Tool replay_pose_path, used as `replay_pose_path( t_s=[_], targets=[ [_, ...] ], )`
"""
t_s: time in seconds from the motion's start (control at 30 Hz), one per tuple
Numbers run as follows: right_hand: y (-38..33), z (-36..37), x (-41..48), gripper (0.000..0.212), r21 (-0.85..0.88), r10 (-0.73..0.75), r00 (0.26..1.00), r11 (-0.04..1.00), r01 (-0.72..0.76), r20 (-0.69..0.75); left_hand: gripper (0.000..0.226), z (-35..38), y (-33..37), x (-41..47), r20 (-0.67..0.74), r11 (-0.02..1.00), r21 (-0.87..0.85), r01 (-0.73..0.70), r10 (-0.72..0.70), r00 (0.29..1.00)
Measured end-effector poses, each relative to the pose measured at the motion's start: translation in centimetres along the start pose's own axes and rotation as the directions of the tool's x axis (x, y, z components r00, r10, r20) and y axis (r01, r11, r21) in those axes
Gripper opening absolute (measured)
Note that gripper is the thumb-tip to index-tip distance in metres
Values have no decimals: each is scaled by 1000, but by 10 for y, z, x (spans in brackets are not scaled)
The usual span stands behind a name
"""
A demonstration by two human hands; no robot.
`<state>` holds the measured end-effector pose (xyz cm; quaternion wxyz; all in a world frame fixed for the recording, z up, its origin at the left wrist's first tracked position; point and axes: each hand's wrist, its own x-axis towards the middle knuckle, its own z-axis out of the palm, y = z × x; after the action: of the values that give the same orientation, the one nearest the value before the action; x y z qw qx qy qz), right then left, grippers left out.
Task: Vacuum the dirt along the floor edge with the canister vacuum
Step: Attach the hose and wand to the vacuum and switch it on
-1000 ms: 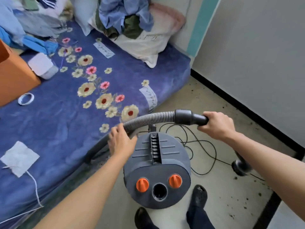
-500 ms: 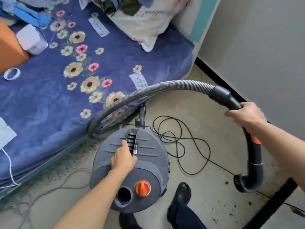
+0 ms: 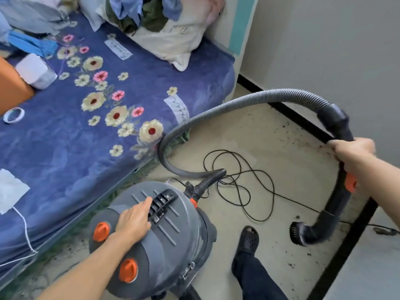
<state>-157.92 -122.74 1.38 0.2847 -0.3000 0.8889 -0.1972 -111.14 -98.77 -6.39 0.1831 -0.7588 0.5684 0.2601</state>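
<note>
The grey canister vacuum [image 3: 173, 230] with two orange knobs stands on the floor beside the bed. My left hand [image 3: 134, 219] lies on its lid, fingers at the black carry handle [image 3: 162, 204]. A ribbed grey hose [image 3: 249, 100] arcs from the canister up to the black curved handle [image 3: 337, 124], which my right hand [image 3: 352, 152] grips. Its round brush nozzle [image 3: 297, 231] hangs just above the floor. Dark dirt specks [image 3: 303, 139] lie along the black skirting [image 3: 303, 118] by the wall.
A black power cord [image 3: 242, 187] lies in loose loops on the floor between canister and wall. The bed with a blue flowered cover [image 3: 86, 126] fills the left, piled with clothes and a pillow. My foot in a dark shoe [image 3: 249, 239] stands by the canister.
The canister has turned, so its orange knobs now face left. My right hand has carried the hose handle farther right towards the wall. My left hand stays on the lid.
</note>
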Motion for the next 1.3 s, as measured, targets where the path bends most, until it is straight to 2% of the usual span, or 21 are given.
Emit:
replay_pose_path(
  t_s=[0.1,0.2,0.23,0.37,0.5,0.57,0.63,0.7,0.77,0.87,0.93,0.97,1.0,1.03,1.07,1.1,1.13,1.17,1.2,1.23,1.3],
  targets=[
    [22,-23,-9,41,201,100,995,975,-95,-17,54,10,-37,-11,9,998,59,2,-2,1000],
    [68,-32,39,74,396,223,975,894,-209,10,55,22,-71,-26,2,996,94,4,-4,1000],
    [75,-33,42,75,461,243,970,862,-212,-7,56,27,-78,-32,3,994,107,-1,1,1000],
    [54,-14,-45,35,599,289,955,753,-273,72,49,42,-95,-61,-28,990,139,-4,8,1000],
    [46,32,-112,23,649,266,937,676,-347,224,36,43,-111,-70,-47,986,159,42,-35,998],
    [50,52,-144,20,670,284,917,626,-400,282,43,46,-113,-69,-28,983,173,61,-57,998],
    [52,71,-172,22,659,272,918,639,-396,288,68,43,-104,-66,-87,996,83,44,-36,996],
    [50,85,-194,25,622,182,954,726,-293,237,88,34,-81,-62,-286,990,-84,-111,82,955],
    [43,93,-210,20,557,-33,975,825,-98,220,91,18,-51,-54,-443,947,-141,-289,201,874],
    [23,86,-217,15,253,-373,870,920,300,324,82,-6,-24,-38,-449,924,-181,-336,226,865],
    [8,72,-213,20,-14,-499,769,835,550,400,73,-22,-20,-22,-406,925,-283,-253,123,905],
    [3,63,-209,23,-137,-543,728,754,642,419,67,-33,-19,-14,-361,879,-431,-203,39,932],
    [-2,55,-208,27,-242,-578,692,665,707,433,58,-49,-16,-10,-276,759,-636,-137,-59,959],
    [-4,47,-207,32,-310,-608,656,582,752,448,49,-65,-11,-5,-140,543,-838,-50,-126,982],
    [-4,42,-207,35,-340,-629,620,519,784,469,48,-80,-5,0,11,249,-967,43,-126,992],
    [-2,38,-207,38,-343,-655,577,464,817,488,57,-92,3,7,129,-13,-992,128,-75,989],
    [2,35,-207,41,-325,-693,517,402,856,503,68,-104,10,14,205,-197,-961,197,-25,978],
    [9,35,-205,43,-292,-742,438,330,898,508,74,-116,17,20,267,-320,-912,255,6,964],
    [17,35,-203,44,-251,-792,349,254,934,501,75,-121,24,32,323,-387,-869,309,30,946],
    [25,36,-201,44,-210,-833,274,194,958,481,68,-122,31,44,373,-401,-841,362,53,926],
    [43,40,-197,41,-121,-890,175,136,983,422,50,-116,48,66,439,-332,-839,430,52,897]
  ],
)
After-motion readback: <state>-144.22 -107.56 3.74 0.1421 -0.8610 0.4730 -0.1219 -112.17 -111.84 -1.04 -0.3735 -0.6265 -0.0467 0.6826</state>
